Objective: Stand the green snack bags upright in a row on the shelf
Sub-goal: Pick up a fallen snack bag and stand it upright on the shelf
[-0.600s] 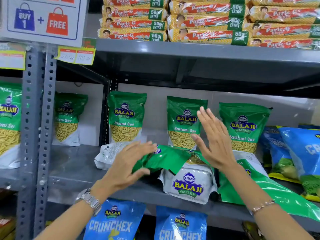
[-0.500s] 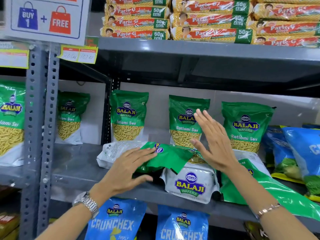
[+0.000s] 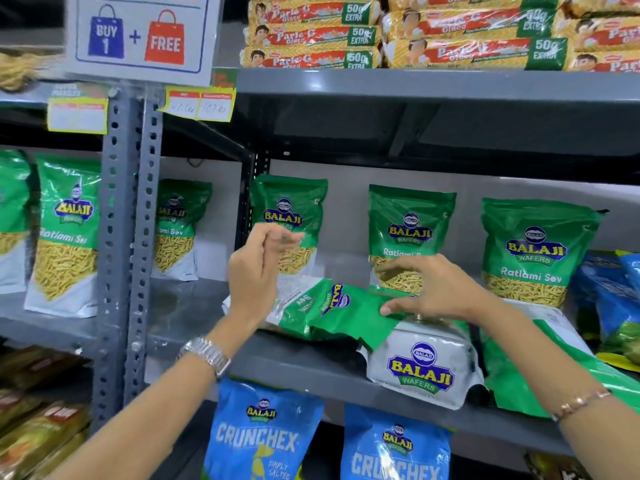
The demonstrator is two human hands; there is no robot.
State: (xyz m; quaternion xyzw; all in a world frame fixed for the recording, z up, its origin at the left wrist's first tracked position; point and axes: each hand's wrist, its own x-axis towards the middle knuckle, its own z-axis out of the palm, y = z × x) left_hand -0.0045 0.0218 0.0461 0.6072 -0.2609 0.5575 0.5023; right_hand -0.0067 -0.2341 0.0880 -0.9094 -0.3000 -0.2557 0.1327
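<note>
Three green Balaji snack bags stand upright along the back of the grey shelf (image 3: 304,370): one at the left (image 3: 289,209), one in the middle (image 3: 412,226), one at the right (image 3: 536,251). A loose green bag (image 3: 332,308) lies flat on a pile at the front. Under it is a bag with its white base (image 3: 422,365) facing me, and another flat green bag (image 3: 512,379) lies to the right. My right hand (image 3: 436,289) grips the loose bag, thumb on its face, fingers curled over its rear edge. My left hand (image 3: 258,271) is raised in front of the left bag, blurred and holding nothing.
More green bags (image 3: 67,230) stand in the left bay, past the perforated post (image 3: 128,220). Blue Crunchex bags (image 3: 263,434) hang below, and blue bags (image 3: 616,299) crowd the shelf's right end. Parle-G packs (image 3: 311,36) are stacked on the shelf above.
My left hand let go of the loose green bag and rose. My right hand came down from upright and took hold of that bag. The view moved closer.
</note>
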